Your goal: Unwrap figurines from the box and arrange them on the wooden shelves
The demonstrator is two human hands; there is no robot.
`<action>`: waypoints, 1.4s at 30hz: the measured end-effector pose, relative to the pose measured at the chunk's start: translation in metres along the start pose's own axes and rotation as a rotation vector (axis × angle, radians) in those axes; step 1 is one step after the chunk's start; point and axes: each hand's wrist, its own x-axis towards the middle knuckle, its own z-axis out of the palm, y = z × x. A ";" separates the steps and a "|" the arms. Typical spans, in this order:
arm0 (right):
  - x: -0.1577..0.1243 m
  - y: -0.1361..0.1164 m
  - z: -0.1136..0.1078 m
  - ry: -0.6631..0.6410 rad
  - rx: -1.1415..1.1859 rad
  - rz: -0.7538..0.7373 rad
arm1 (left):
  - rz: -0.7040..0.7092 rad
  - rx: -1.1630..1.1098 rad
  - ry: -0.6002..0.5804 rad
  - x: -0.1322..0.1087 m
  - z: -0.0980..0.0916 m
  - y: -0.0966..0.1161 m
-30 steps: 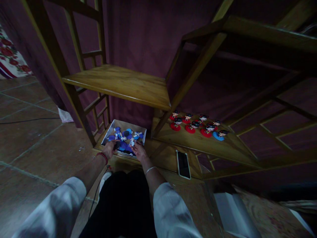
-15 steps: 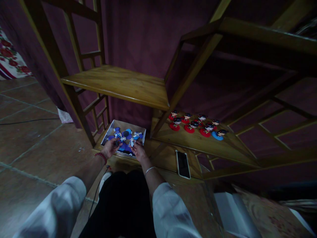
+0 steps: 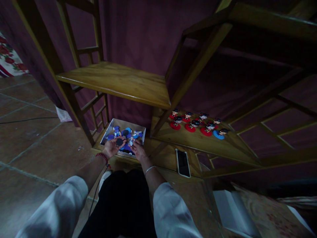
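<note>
A small open box (image 3: pixel 110 127) of blue-based figurines sits on the lowest wooden shelf, low in the middle of the head view. My left hand (image 3: pixel 112 147) is at its near edge, palm up, with a dark round figurine part (image 3: pixel 119 142) resting in its fingers. My right hand (image 3: pixel 138 151) lies over the box's near right corner, fingertips pinched on a small white and blue figurine (image 3: pixel 131 142). Several red-based figurines (image 3: pixel 190 127) and one blue-based figurine (image 3: pixel 219 134) stand on the shelf to the right.
A black phone (image 3: pixel 183 162) lies on the low shelf right of the box. A wooden shelf board (image 3: pixel 116 82) juts out above the box. Slanted wooden frame bars (image 3: pixel 195 69) cross overhead. Tiled floor (image 3: pixel 29 138) spreads to the left, and a white box (image 3: pixel 232 211) sits lower right.
My left hand has lifted slightly and turned palm up, so the dark round piece shows in it. My right hand has stayed at the box. The view has tilted a little.
</note>
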 end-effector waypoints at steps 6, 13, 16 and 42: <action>0.000 0.002 0.000 -0.012 0.017 -0.028 | -0.005 0.000 0.017 0.006 0.001 -0.005; -0.001 -0.001 0.000 -0.043 -0.010 -0.026 | -0.033 0.021 0.065 0.014 0.000 -0.014; -0.001 -0.002 0.001 -0.046 -0.006 -0.020 | -0.025 0.029 0.071 0.014 0.001 -0.018; 0.002 0.009 0.001 -0.024 -0.103 -0.099 | -0.006 0.313 0.345 0.025 0.011 -0.032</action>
